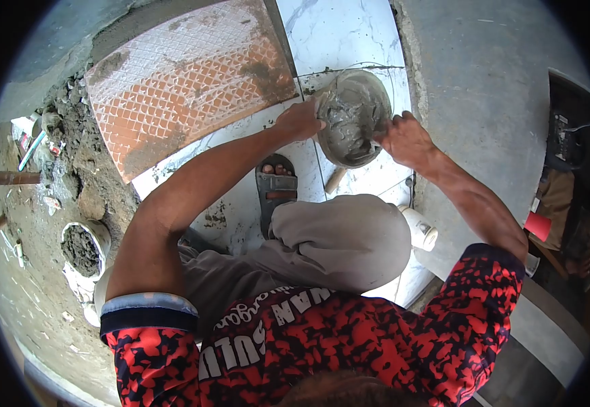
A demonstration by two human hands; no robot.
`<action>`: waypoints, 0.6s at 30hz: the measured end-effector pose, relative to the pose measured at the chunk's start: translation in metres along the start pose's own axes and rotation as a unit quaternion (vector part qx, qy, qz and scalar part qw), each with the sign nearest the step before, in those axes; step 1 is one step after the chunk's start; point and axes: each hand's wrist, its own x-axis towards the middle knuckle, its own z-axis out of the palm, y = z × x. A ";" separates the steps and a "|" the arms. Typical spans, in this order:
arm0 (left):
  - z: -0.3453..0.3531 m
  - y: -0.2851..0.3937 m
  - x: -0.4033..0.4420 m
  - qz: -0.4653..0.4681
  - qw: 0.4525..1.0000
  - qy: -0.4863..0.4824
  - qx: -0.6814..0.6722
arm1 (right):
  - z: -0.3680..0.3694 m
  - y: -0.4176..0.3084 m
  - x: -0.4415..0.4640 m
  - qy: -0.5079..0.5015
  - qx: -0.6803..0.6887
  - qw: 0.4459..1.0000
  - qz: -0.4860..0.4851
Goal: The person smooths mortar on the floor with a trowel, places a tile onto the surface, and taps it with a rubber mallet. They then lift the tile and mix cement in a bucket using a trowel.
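This looks like a building site, a room or porch whose floor is being tiled. Marbled white tiles (pixel 344 30) lie at 12 o'clock, smeared with dirt further in, and at 11 an orange tile (pixel 193 88) shows its ridged, dusty back. A round basin (pixel 329 150) at 1 o'clock holds a wet grey mix – mortar, by the look of it. Between 9 and 10 is a heap of rubble (pixel 95 146); just below 9, a white bucket (pixel 107 241) is filled with coarse dark material. Bare grey floor (pixel 485 88) – plain and cement-like – spreads at 2 o'clock.
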 end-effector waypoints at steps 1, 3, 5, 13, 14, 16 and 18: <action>0.001 -0.001 -0.002 0.000 1.000 -0.001 0.000 | 0.013 0.004 0.012 -0.014 -0.019 1.000 0.002; 0.001 0.000 0.001 -0.004 1.000 0.003 0.004 | 0.003 0.022 0.027 -0.035 -0.007 0.999 -0.002; 0.003 0.001 0.000 -0.004 1.000 -0.002 0.004 | 0.003 0.042 0.040 -0.055 0.005 0.998 -0.008; -0.002 0.009 -0.009 -0.049 0.998 0.000 0.042 | -0.027 0.090 0.028 -0.113 0.253 0.957 0.081; -0.005 0.011 -0.007 -0.057 0.997 -0.018 0.042 | -0.028 0.092 0.016 -0.100 0.281 0.950 0.096; -0.006 0.010 -0.005 -0.066 0.996 -0.037 0.041 | -0.032 0.093 -0.014 -0.096 0.324 0.933 0.121; -0.001 0.003 -0.001 -0.062 0.997 -0.042 0.018 | -0.033 0.090 -0.043 -0.095 0.367 0.914 0.143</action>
